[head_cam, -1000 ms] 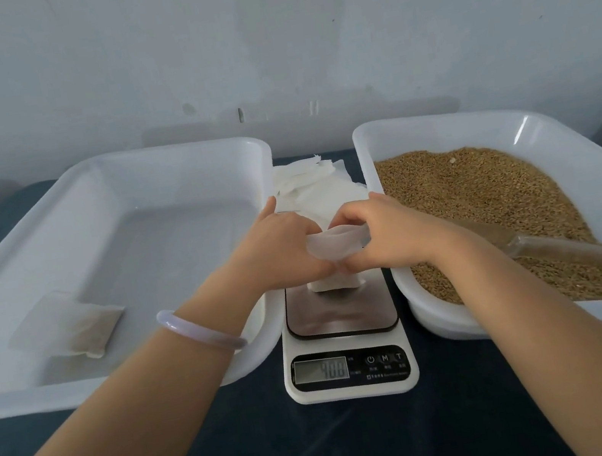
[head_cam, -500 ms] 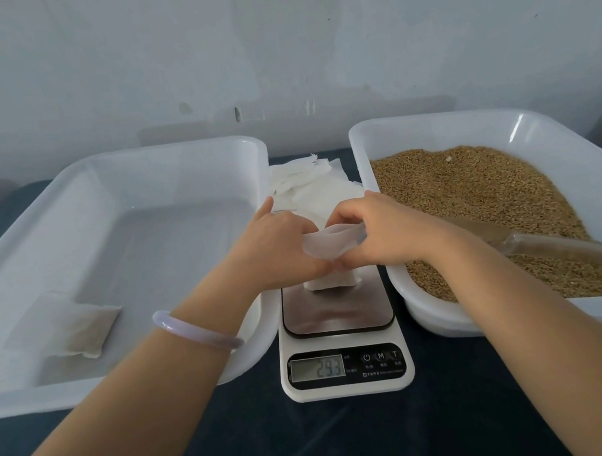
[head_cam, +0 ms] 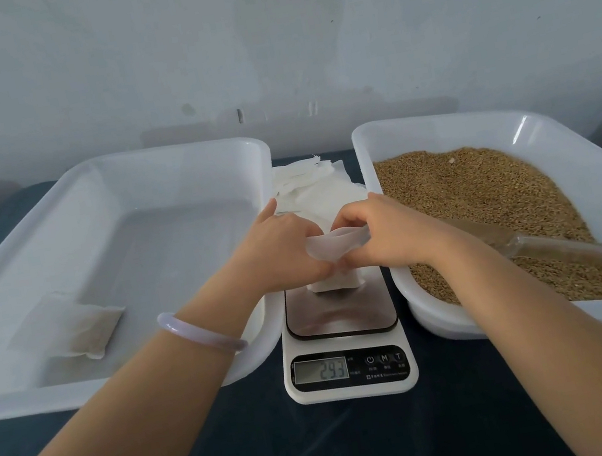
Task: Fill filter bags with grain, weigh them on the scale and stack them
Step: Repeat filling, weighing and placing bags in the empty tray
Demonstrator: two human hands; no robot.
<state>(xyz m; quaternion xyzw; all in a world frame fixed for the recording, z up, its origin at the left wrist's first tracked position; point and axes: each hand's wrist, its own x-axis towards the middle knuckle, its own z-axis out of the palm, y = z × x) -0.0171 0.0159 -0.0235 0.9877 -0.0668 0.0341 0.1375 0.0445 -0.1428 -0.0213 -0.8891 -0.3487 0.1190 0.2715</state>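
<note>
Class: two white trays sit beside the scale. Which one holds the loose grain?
The tray on the person's right, heaped with brown grain and a scoop; the left tray holds just one filled bag.

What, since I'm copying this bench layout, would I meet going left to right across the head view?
Left tray with one filled bag in it → scale with an open bag standing on it → right tray of grain → scoop lying toward that tray's right side.
</note>
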